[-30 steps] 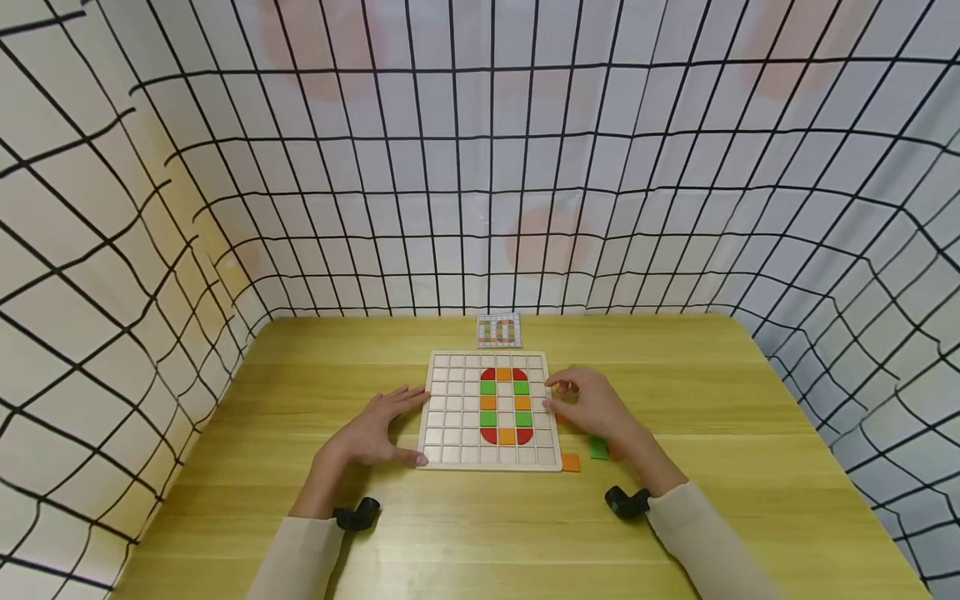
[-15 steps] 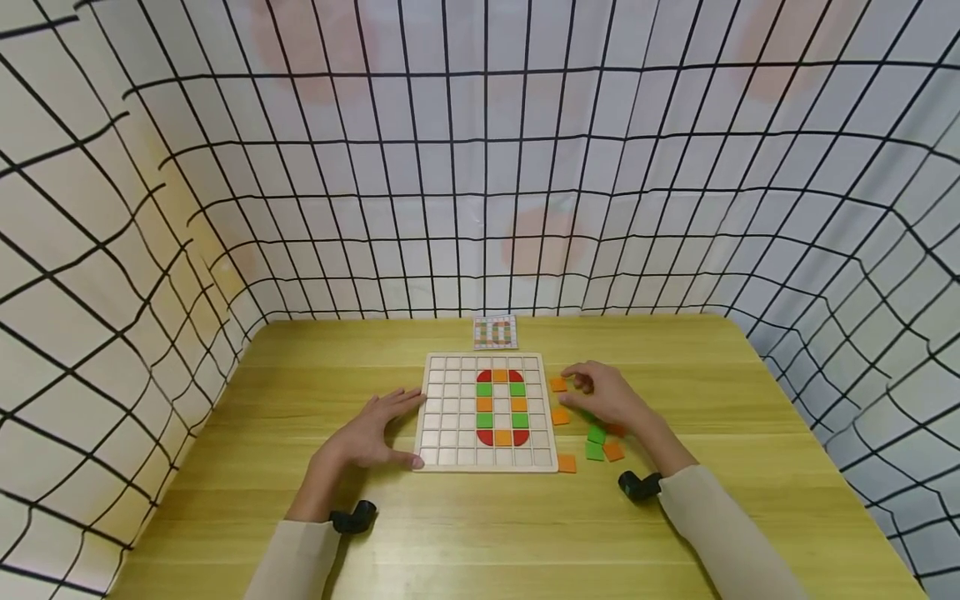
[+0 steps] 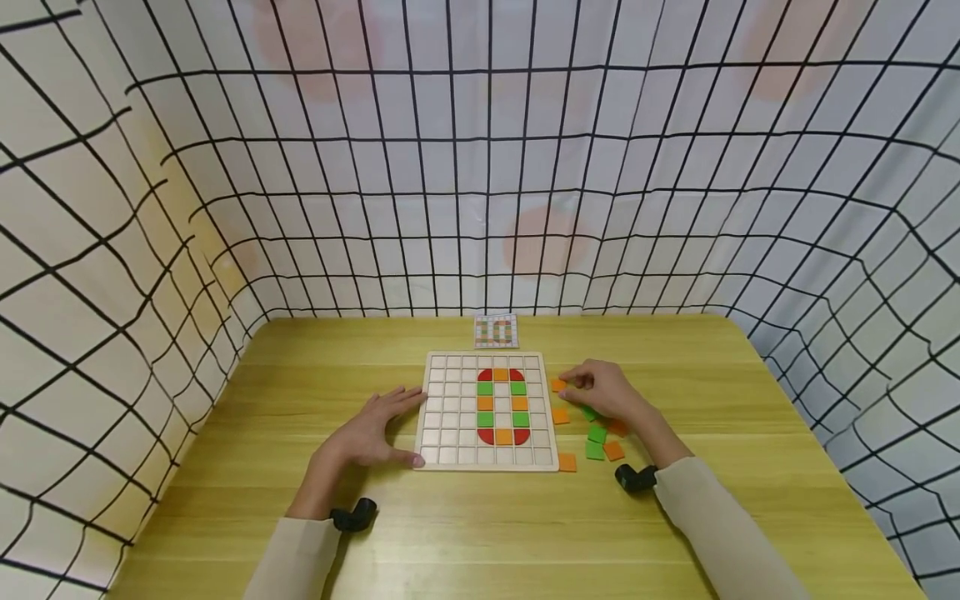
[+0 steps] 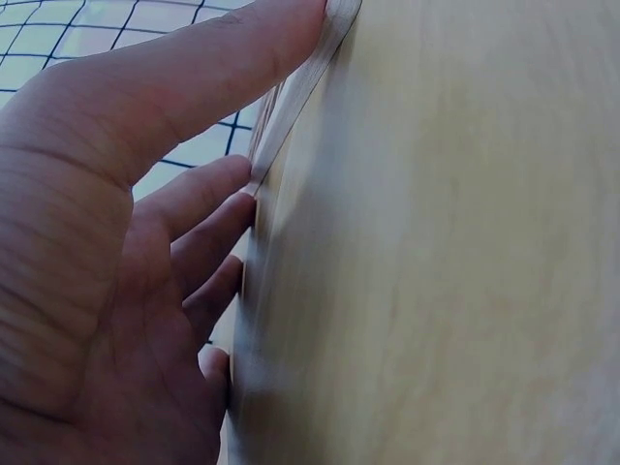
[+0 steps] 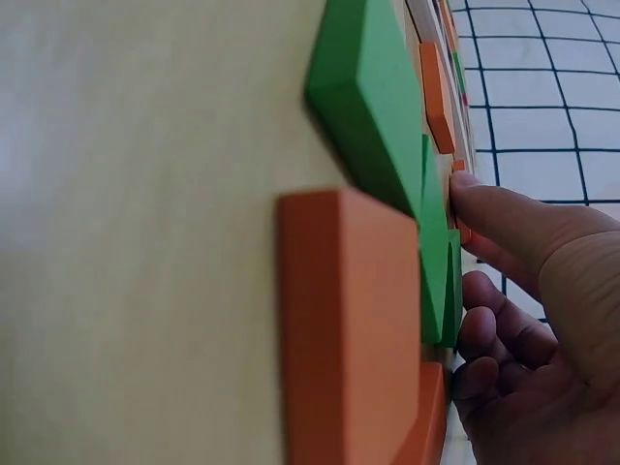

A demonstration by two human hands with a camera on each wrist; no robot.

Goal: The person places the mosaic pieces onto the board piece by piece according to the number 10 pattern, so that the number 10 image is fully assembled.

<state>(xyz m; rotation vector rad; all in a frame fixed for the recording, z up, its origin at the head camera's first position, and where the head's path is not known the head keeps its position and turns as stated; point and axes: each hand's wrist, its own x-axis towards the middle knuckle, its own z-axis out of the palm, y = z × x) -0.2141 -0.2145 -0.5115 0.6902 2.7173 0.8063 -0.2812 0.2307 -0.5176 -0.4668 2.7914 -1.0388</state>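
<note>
A pale wooden grid board (image 3: 450,429) lies on the table, with red, orange and green tiles set in a ring in its right half. My left hand (image 3: 371,429) is spread beside the board, its thumb and fingertips touching the left edge; the left wrist view shows these fingers (image 4: 208,199) nearly straight. Right of the board, my right hand (image 3: 606,392) pinches a square orange tile (image 3: 558,385) between thumb and index finger, low at the table. In the right wrist view the thumb (image 5: 504,213) is against that orange tile (image 5: 460,218), which the hand partly hides.
Loose orange tiles (image 3: 561,416) and green tiles (image 3: 596,433) lie around and under the right hand. One orange tile (image 3: 567,462) sits by the board's lower right corner. A small pattern card (image 3: 496,332) lies behind the board. Black netting (image 3: 487,192) surrounds the table.
My right hand has moved from the board's right edge outward to the orange tile, and its thumb and index finger have closed on it. The left hand stays at the board's edge.
</note>
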